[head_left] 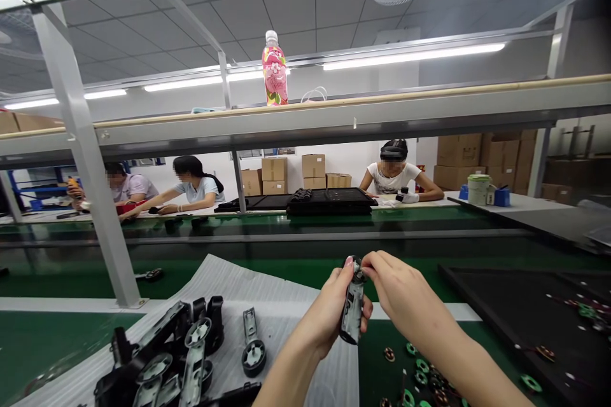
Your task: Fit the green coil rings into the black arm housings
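Note:
My left hand [329,311] is wrapped round a long black and grey plastic part [352,308] and holds it upright in front of me. My right hand [394,286] pinches at the top end of that same part with fingertips closed. A heap of similar black parts with grey round ends [167,356] lies on a white foam sheet [281,305] to my lower left. Several small green and copper rings [420,375] are scattered on the green mat below my right forearm.
A black tray [525,311] with a few small rings sits at right. A green conveyor belt [296,222] runs across, with stacked black trays [329,200] behind it. Three people work on the far side. A pink bottle [275,76] stands on the overhead shelf.

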`<state>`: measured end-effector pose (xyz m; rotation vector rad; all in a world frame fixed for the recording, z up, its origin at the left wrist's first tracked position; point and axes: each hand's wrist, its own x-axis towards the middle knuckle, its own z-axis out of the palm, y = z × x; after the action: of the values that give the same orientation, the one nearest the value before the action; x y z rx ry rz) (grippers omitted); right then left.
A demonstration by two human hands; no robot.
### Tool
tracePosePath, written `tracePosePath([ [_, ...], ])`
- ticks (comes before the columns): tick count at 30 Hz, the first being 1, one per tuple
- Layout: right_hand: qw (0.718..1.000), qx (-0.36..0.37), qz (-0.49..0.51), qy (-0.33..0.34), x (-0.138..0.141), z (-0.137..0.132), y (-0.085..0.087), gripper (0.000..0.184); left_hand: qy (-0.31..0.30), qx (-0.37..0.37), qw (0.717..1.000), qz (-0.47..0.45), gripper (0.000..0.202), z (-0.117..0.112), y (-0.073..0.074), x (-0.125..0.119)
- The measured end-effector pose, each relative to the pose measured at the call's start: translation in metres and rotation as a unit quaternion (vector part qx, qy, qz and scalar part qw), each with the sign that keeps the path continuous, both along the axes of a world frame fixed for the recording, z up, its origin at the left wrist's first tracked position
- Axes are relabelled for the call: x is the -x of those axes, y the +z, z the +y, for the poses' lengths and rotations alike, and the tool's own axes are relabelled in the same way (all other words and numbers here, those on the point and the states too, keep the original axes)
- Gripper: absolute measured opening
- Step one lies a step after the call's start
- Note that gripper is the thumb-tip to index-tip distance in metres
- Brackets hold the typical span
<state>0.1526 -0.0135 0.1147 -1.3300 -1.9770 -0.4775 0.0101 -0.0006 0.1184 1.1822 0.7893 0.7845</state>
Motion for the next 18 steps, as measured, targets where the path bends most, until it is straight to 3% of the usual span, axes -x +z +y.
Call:
tracePosePath([
  [11,0.999,-0.016,-0.028,0.003,0.008,0.002,-0.016,0.019,0.014,-0.009,1.000,-0.026,0.049,-0.003,0.004,0.001],
  [18,0.998,-0.032,-0.045,-0.006,0.009,0.001,-0.016,0.024,0.007,-0.022,1.000,-0.016,0.050,-0.002,-0.001,-0.001],
])
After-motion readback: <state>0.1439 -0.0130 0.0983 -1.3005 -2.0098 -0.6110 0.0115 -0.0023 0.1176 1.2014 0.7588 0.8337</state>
